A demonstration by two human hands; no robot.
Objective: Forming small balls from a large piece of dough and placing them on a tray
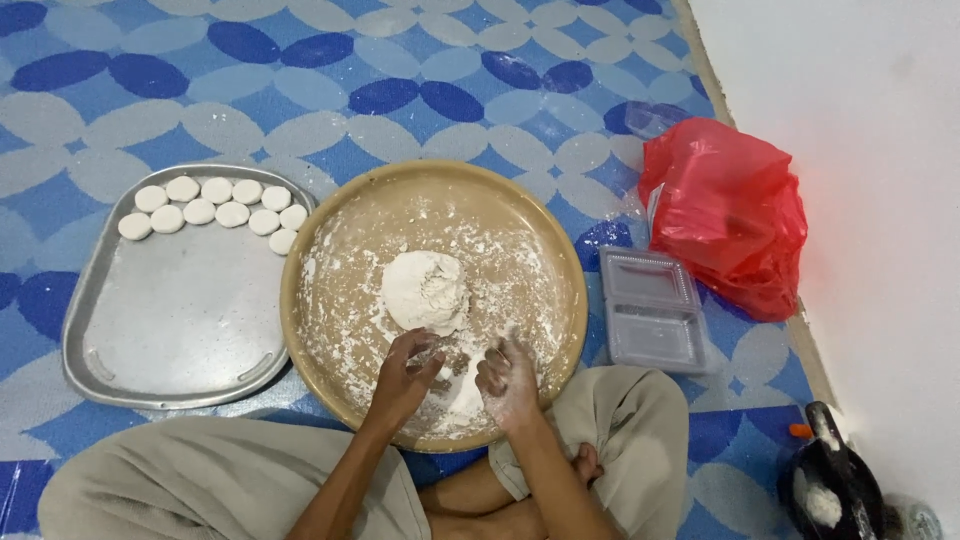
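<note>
Left hand point(403, 368): fingers curled down onto the floured surface at the near side of the round tan tray point(345, 395), pinching at a small bit of white dough point(452, 385) lying between the two hands; grasp looks partial, thumb and fingertips closed on it.
Right hand point(508, 382): flour-dusted, fingers bent and loosely cupped against the same bit of dough from the right, working opposite the left so the piece is shaped between them.
Dough mound point(425, 290): main lump, centre of the tan tray, just beyond the hands, apart from the piece in hand, presumably kept within reach for pinching off portions.
Loose flour: scattered across the tray, likely against sticking.
Metal tray point(180, 330): left of the tan tray, touching its rim; mostly bare.
Dough discs point(215, 205): flattened white rounds in two rows along the metal tray's far edge, filling from the back.
Clear plastic container point(652, 310): right of the tan tray.
Red plastic bag point(730, 215): far right, by the wall.
Patterned blue mat point(400, 60): beneath everything.
</note>
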